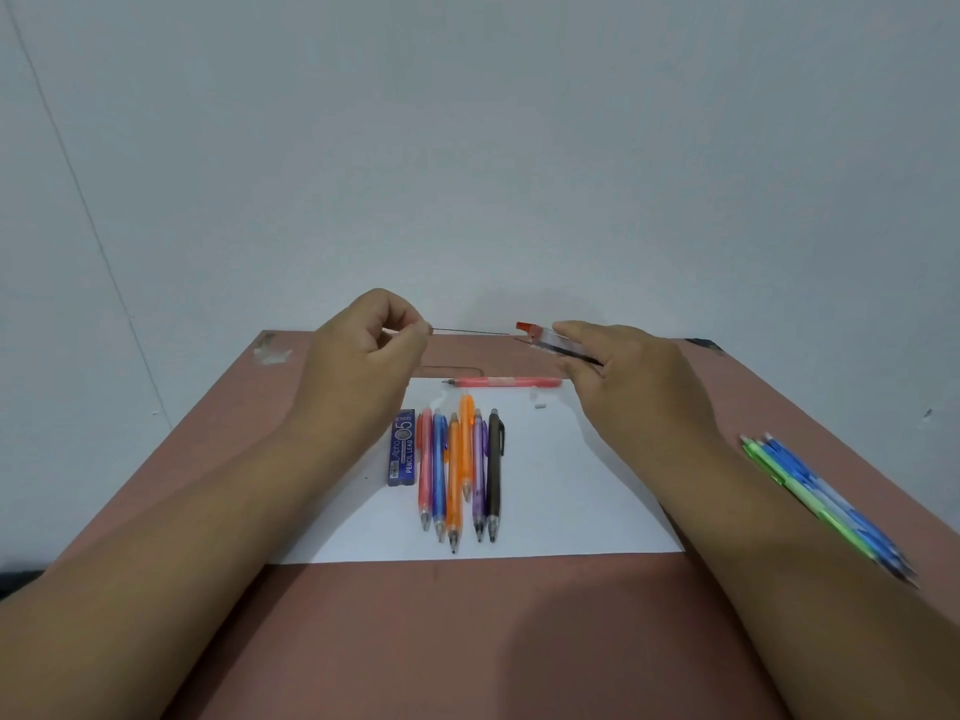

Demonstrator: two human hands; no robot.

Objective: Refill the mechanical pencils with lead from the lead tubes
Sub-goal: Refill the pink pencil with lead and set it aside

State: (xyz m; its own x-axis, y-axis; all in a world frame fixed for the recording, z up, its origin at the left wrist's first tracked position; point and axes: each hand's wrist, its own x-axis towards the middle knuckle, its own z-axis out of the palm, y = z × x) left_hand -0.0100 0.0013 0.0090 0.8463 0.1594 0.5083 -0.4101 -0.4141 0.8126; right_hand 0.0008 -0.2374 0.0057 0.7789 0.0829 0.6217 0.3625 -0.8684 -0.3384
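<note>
My left hand pinches one end of a thin dark lead stick, held level above the table's far edge. The lead's other end points at the orange-capped clear lead tube, which my right hand grips, tilted. Beneath them a pink mechanical pencil lies crosswise on the white paper, with a small white eraser piece near its end. Several coloured pencils lie side by side on the paper, tips toward me. A blue lead case lies left of them.
The brown table stands against a pale wall. A bundle of green and blue pencils lies at the table's right edge, beside my right forearm. A thin wire loop lies behind the paper.
</note>
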